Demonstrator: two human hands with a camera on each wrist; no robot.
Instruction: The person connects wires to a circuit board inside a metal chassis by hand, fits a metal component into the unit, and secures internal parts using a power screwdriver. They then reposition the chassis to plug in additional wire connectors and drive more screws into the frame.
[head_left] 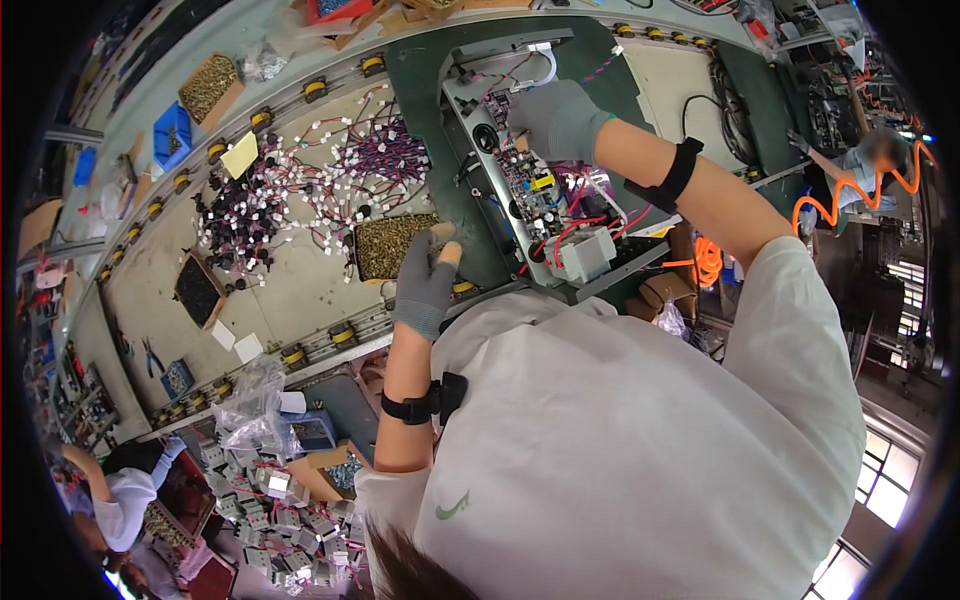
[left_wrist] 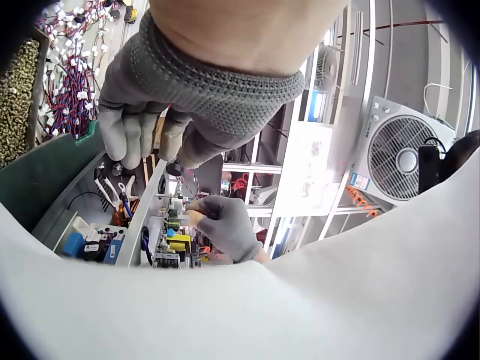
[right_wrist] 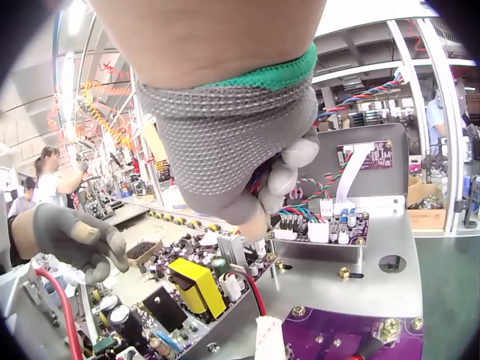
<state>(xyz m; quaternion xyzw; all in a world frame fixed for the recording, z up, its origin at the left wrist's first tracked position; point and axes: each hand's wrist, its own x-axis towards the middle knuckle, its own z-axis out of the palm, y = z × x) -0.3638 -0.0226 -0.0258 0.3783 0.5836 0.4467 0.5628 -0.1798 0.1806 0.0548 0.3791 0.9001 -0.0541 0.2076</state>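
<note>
An open metal chassis (head_left: 458,112) with circuit boards inside lies in front of the person. The gloved right hand (head_left: 560,120) is over its far part; in the right wrist view its curled fingers hold a twisted bundle of coloured wires (right_wrist: 360,103) above a small connector board (right_wrist: 322,229). A yellow transformer (right_wrist: 196,287) and a purple board (right_wrist: 349,334) sit nearer. The gloved left hand (head_left: 425,285) hovers beside a box of small brass fasteners (head_left: 395,248), fingers loosely bent, with nothing visible in them.
Piles of wire harnesses (head_left: 375,150) spread over the bench left of the chassis. A box of black parts (head_left: 200,290) and a blue bin (head_left: 172,135) stand farther left. Rollers (head_left: 342,332) line the bench edge. An orange coiled hose (head_left: 708,262) hangs at right.
</note>
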